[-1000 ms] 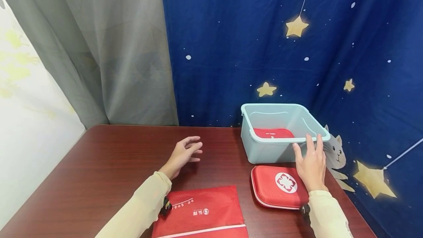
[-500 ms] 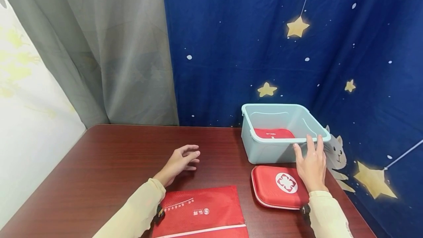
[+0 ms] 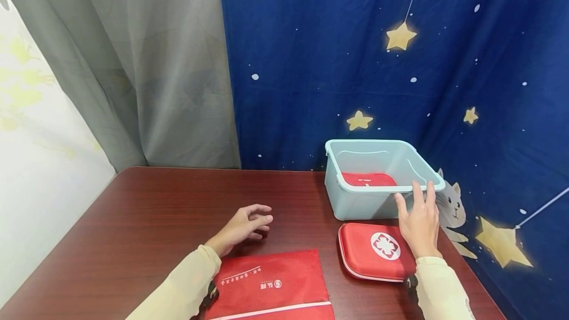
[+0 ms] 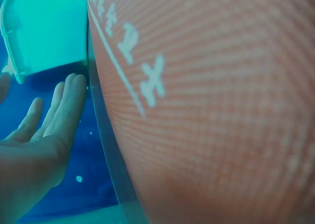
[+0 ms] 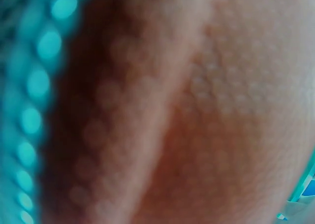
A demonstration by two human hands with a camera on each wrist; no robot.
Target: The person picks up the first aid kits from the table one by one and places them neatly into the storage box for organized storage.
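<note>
My left hand is held out with its fingers loosely bent and nothing in it, just beyond the far edge of a flat red fabric pouch with white lettering. In the left wrist view the pouch fills the right side, beside the hand. At the right, my right hand reaches over a red zipped first-aid case with a white cross emblem. Its extended fingertips are right at the near rim of a light-blue plastic bin. Close up, the case fills the right wrist view.
Inside the bin lies another red item with small white lettering. The dark red-brown wooden table ends at a blue star-print curtain and a grey curtain. The table's right edge runs close to the bin and case.
My left hand has drawn back toward the near side and a little left, then slightly right again. The right hand, bin, case and pouch stay where they were.
</note>
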